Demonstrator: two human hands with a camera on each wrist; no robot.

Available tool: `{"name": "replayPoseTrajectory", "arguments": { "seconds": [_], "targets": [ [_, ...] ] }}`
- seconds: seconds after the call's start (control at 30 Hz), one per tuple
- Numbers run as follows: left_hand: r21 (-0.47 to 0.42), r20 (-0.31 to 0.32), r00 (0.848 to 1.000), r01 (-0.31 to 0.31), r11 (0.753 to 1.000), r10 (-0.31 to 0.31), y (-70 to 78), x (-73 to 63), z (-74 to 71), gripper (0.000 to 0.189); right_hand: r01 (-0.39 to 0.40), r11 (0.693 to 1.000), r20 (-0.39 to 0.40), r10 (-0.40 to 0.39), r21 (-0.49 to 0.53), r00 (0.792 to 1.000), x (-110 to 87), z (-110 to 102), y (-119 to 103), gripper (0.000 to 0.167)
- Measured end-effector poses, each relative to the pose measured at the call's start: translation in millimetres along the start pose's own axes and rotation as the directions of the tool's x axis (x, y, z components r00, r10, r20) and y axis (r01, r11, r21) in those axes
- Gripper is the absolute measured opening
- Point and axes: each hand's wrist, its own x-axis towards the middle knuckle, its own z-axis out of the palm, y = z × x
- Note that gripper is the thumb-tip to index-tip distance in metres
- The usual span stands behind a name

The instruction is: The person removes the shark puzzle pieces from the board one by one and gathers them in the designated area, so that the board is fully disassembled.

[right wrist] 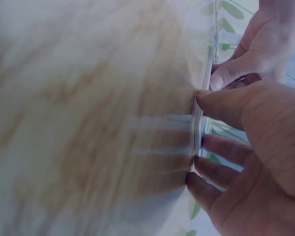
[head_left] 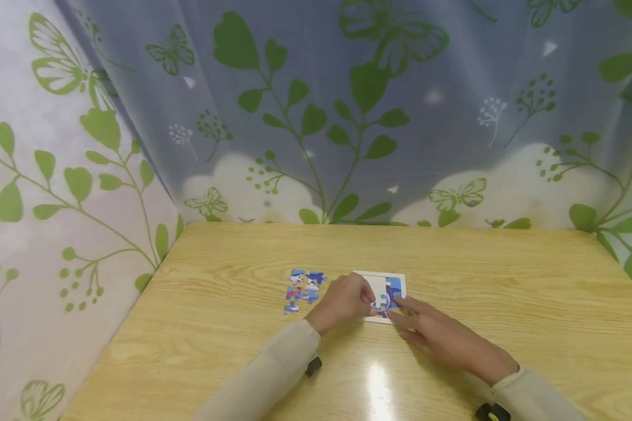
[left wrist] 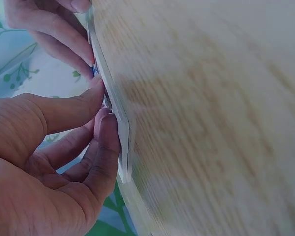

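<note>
A white-bordered puzzle frame (head_left: 384,273) lies flat on the table, with blue pieces (head_left: 393,285) fitted along its right side and a pale bare base at its upper left. My left hand (head_left: 343,297) is over the lower part of the frame, thumb and fingertips pinching a small puzzle piece (head_left: 372,306) low against the board. In the left wrist view the left hand (left wrist: 64,142) mostly covers that piece. My right hand (head_left: 434,333) has its fingers extended, fingertips touching the frame's lower right edge and the pieces there. Its thumb (right wrist: 221,103) rests at the frame's edge in the right wrist view.
Left of the frame, several loose puzzle pieces (head_left: 300,287) in blue, white, red and yellow lie on the wooden table (head_left: 221,292). A patterned curtain (head_left: 316,146) hangs along the table's back edge. Dark wrist straps (head_left: 492,411) show near both sleeves.
</note>
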Motion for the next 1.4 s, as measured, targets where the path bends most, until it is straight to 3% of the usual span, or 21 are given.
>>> {"name": "replayPoseTrajectory", "arguments": {
  "seconds": [0.9, 1.4],
  "targets": [
    [0.022, 0.050, 0.998, 0.048, 0.999, -0.049, 6.8, 1.2, -4.0, 0.018, -0.022, 0.999, 0.043, 0.021, 0.029, 0.999, -0.8, 0.9, -0.4, 0.038],
    [-0.095, -0.004, 0.997, 0.075, 0.993, -0.076, 6.1, 3.6, -1.9, 0.003, -0.033, 0.999, 0.054, 0.032, 0.019, 0.998, -2.3, 1.2, -1.8, 0.039]
  ]
}}
